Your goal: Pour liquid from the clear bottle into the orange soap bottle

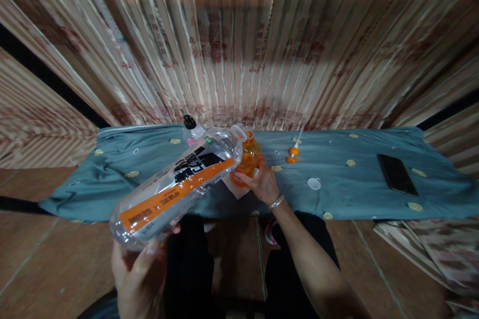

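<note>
My left hand (144,269) grips the lower end of a large clear plastic bottle (179,184) with an orange, silver and black label. The bottle is tilted, its uncapped mouth up at the right, close to the neck of a small orange see-through bottle (250,157). Whether the two mouths touch, I cannot tell. Around the orange bottle my right hand (264,182) is closed, holding it upright over the table. An orange pump head (294,153) with a long clear tube lies to the right of this hand. Nearer me lies a small white round cap (314,183).
A blue-green patterned cloth (359,184) covers the narrow table. Behind the large bottle stands a clear bottle with a black top (190,123). A white paper (235,188) lies under my right hand. A black phone (397,174) rests at the right. A striped curtain (239,50) hangs behind.
</note>
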Available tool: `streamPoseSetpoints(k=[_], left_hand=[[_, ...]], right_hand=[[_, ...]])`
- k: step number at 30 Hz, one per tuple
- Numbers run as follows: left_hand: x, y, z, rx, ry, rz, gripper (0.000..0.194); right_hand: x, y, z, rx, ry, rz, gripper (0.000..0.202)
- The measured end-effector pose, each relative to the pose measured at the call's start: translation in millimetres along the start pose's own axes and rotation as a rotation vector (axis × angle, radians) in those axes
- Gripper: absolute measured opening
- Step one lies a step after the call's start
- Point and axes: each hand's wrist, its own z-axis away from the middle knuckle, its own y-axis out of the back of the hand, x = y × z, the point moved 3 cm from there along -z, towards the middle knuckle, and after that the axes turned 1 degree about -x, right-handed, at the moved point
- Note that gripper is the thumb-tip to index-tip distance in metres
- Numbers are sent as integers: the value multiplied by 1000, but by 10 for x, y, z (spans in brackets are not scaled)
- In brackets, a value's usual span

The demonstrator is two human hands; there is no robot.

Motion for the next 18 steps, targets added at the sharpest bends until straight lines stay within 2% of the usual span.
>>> streamPoseSetpoints(k=[4, 18], left_hand=[[-3, 14, -1, 25, 4, -2, 57], [-4, 25, -7, 3, -16, 17, 51]], right_hand=[[3, -4, -2, -10, -13, -3, 72], [25, -24, 4, 15, -4, 16, 71]])
